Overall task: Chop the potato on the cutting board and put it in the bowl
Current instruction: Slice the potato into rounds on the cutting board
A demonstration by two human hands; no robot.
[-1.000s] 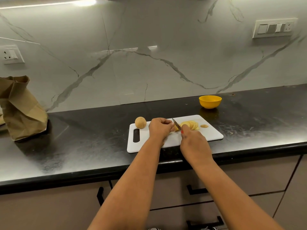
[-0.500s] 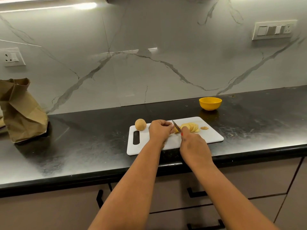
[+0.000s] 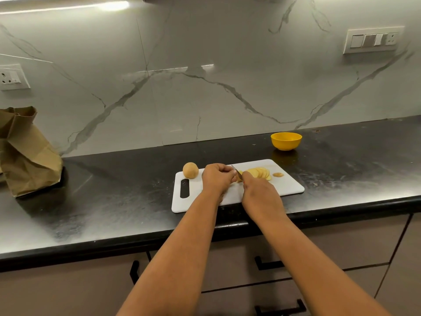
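So that the potato (image 3: 238, 177) stays put on the cutting board (image 3: 289, 187), my left hand (image 3: 217, 179) curls tight over it while my right hand (image 3: 260, 195) grips the knife (image 3: 235, 171); slices (image 3: 259, 172) wait near the bowl (image 3: 286, 140).

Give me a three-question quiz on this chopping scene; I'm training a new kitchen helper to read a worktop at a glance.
1. True or false: the yellow bowl already holds potato slices.
2. Which hand holds the knife? A) left hand B) right hand
3. Fill in: the whole potato sits on the cutting board near its ____ slot.

Key
1. False: no slices show in it; the cut slices lie on the board.
2. B; the left hand steadies the piece being cut.
3. Handle.
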